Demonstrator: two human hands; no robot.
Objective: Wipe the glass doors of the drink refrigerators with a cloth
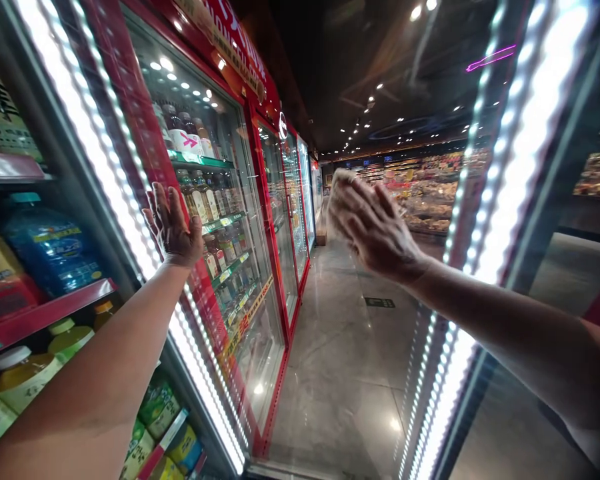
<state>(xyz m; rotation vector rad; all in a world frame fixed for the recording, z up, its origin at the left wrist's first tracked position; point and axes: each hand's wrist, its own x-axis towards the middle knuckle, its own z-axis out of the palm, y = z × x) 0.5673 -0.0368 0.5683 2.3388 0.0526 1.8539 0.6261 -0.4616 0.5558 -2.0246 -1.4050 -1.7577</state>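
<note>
Cloth (341, 181) in your right hand (375, 230) looks soft and light (fingers pressed together over it), best gripped bunched; left hand (174, 227) spreads flat on the red frame (127, 93).

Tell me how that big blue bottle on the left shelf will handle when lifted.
The blue bottle looks bulky and seems full, so it is probably heavy for one hand. Its glossy plastic and label suggest a slippery grip. The wide body should sit steady on the red shelf, so it is unlikely to tip.
</note>
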